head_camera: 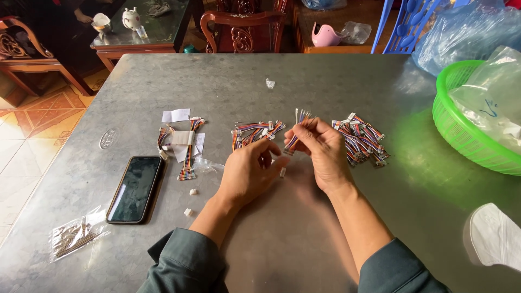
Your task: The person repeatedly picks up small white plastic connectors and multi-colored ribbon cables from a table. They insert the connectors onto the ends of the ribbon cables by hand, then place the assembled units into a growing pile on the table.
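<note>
My right hand (324, 152) pinches a short multicoloured ribbon cable (299, 126) upright, its bare wire ends pointing up. My left hand (251, 172) grips the lower end of the same cable, beside a small white connector (282, 172). Behind my left hand lies a loose pile of similar cables (255, 131). A bigger heap of cables with white plugs (362, 140) rests just right of my right hand. Both hands hover above the grey metal table (228, 87).
A black phone (135, 188) lies at the left, with a taped cable bundle (184, 145) and paper scraps beyond it. A clear bag of pins (76, 237) sits near the front left edge. A green basket (469, 127) holding plastic bags stands at the right, a white cap (495, 234) below it.
</note>
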